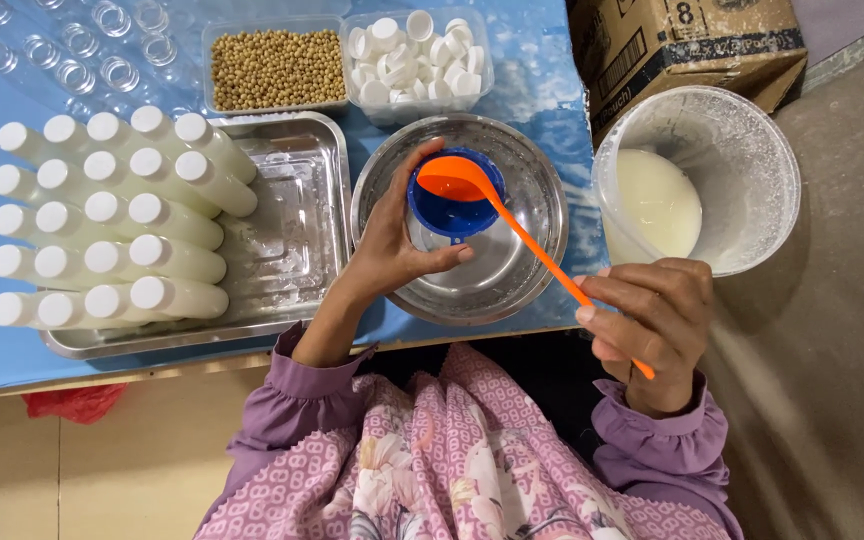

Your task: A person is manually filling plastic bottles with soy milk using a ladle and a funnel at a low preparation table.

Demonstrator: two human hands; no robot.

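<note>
Left hand (392,245) wraps around a clear bottle (430,238) topped by a glossy blue funnel (449,205), fingers closed on it over the round steel bowl (512,270); right hand (652,315) pinches the thin handle of the orange plastic ladle (462,180), fingers clamped near its far end, the smooth scoop resting in the funnel mouth; a frosted bucket (742,150) of milky liquid sits just right; capped white bottles (112,220) lie stacked in the shiny metal tray (297,240) on the left.
</note>
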